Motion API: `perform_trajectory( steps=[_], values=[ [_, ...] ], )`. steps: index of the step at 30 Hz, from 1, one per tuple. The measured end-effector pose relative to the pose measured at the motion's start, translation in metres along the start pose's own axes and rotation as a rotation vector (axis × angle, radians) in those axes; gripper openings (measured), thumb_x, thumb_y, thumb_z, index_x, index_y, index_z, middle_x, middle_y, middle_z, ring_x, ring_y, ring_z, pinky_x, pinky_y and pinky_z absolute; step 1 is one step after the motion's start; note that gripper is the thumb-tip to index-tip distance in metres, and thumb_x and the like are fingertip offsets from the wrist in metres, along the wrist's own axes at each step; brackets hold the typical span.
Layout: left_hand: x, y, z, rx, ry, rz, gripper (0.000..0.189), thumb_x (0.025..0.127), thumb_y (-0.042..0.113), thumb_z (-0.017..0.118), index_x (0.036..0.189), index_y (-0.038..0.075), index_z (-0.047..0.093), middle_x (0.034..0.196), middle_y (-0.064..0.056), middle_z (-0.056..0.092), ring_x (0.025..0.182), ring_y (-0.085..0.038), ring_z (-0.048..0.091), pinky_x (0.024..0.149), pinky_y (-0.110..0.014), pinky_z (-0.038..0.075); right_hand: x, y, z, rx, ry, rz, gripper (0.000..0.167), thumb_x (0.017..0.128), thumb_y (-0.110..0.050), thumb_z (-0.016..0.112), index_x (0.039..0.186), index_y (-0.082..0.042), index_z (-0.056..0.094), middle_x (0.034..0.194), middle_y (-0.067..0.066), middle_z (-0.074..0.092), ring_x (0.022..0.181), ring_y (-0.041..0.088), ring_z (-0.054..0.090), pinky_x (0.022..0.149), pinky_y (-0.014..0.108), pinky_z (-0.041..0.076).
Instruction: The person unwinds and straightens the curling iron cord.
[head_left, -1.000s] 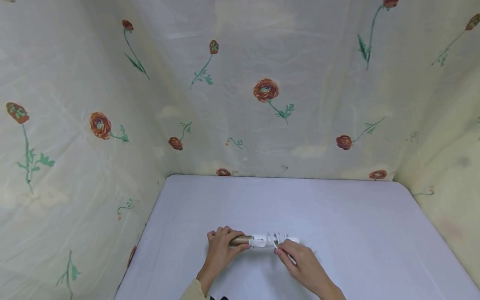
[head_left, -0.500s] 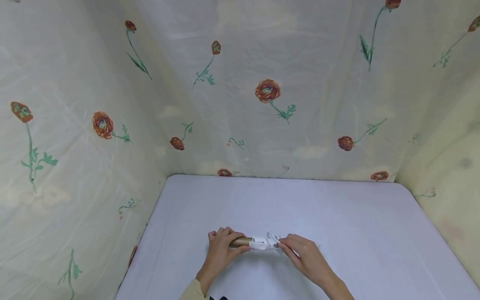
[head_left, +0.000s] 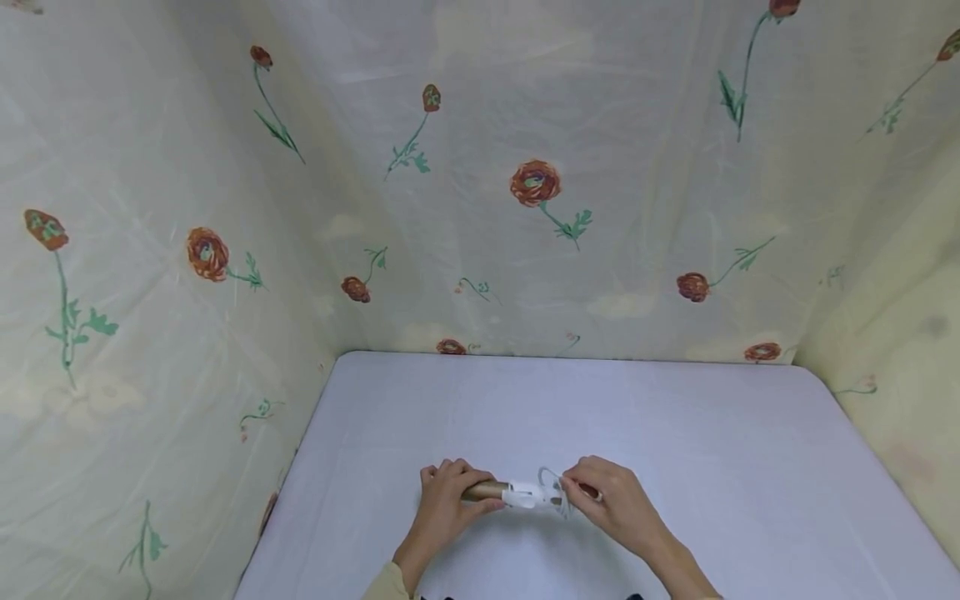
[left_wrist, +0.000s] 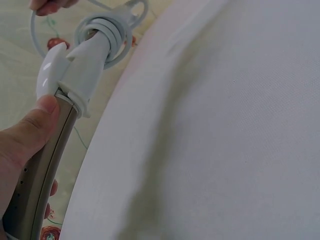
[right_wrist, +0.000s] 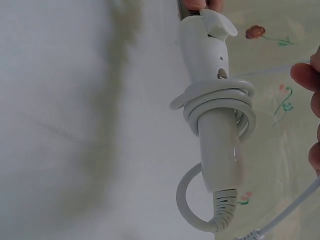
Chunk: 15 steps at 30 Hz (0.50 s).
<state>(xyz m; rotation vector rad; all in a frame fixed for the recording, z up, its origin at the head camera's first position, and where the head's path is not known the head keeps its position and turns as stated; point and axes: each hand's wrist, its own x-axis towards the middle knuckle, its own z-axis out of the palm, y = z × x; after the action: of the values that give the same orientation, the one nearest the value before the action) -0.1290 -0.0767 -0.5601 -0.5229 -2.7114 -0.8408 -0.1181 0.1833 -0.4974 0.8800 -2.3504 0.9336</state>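
Note:
A curling iron [head_left: 522,495] with a brownish-gold barrel and white handle is held level above the table. My left hand [head_left: 447,505] grips its barrel, the thumb lying along the metal near the white clip lever [left_wrist: 51,70]. White power cord [right_wrist: 220,96] is looped in several turns around the handle [right_wrist: 220,150], as the right wrist view shows. Beside the handle's end, my right hand [head_left: 617,507] pinches a length of cord, which arcs away from the coils. Only its fingers [right_wrist: 305,77] show at the right edge of the right wrist view.
The table [head_left: 420,400] has a white top with rounded far corners. Floral fabric [head_left: 480,208] hangs behind it and along both sides. A second section of cord [right_wrist: 295,200] runs off from near the strain relief in the right wrist view.
My right hand has moved slightly right and up, drawing cord with it, and a cord loop now stands out from the handle. The left hand keeps its grip on the barrel.

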Motion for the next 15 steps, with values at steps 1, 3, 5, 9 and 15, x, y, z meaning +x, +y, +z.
perform_trajectory(
  steps=[1,3,5,9,15],
  values=[
    [0.0,0.0,0.0,-0.003,-0.003,0.0,0.037,0.072,0.06,0.066,0.097,0.034,0.071,0.086,0.015,0.061,0.077,-0.004,0.046,0.077,-0.035,0.022,0.001,0.0,0.0,-0.004,0.003,-0.005,0.011,0.078,-0.002,0.072,0.077,-0.013,0.071,0.067,-0.018,0.052,0.061,-0.008,0.038,0.053,0.006,0.034],
    [-0.001,0.0,-0.001,-0.011,-0.017,-0.003,0.038,0.072,0.061,0.065,0.098,0.034,0.071,0.086,0.015,0.061,0.077,-0.004,0.046,0.078,-0.035,0.023,0.003,0.001,0.0,-0.012,0.001,-0.003,0.012,0.078,-0.002,0.072,0.077,-0.014,0.071,0.068,-0.017,0.054,0.062,-0.009,0.039,0.053,0.008,0.036],
    [-0.001,0.001,-0.001,-0.018,-0.026,-0.007,0.039,0.073,0.062,0.063,0.098,0.034,0.071,0.086,0.015,0.062,0.078,-0.004,0.046,0.078,-0.035,0.023,0.005,0.003,0.001,-0.018,-0.003,-0.001,0.013,0.078,-0.003,0.072,0.077,-0.015,0.07,0.068,-0.017,0.055,0.062,-0.008,0.04,0.052,0.01,0.038],
    [-0.002,0.0,-0.002,-0.031,-0.036,-0.006,0.038,0.073,0.062,0.063,0.098,0.034,0.071,0.086,0.014,0.061,0.078,-0.004,0.045,0.078,-0.035,0.022,0.005,0.008,0.002,-0.017,-0.004,0.009,0.013,0.078,-0.002,0.073,0.078,-0.015,0.07,0.068,-0.017,0.054,0.061,-0.009,0.039,0.051,0.01,0.037],
    [-0.003,-0.003,-0.003,-0.039,-0.062,0.011,0.038,0.073,0.061,0.065,0.098,0.034,0.07,0.087,0.014,0.062,0.078,-0.003,0.045,0.079,-0.035,0.023,0.004,0.017,0.001,-0.026,0.013,-0.021,0.013,0.079,-0.003,0.073,0.08,-0.016,0.07,0.068,-0.017,0.051,0.061,-0.007,0.037,0.053,0.006,0.031]
  ],
)
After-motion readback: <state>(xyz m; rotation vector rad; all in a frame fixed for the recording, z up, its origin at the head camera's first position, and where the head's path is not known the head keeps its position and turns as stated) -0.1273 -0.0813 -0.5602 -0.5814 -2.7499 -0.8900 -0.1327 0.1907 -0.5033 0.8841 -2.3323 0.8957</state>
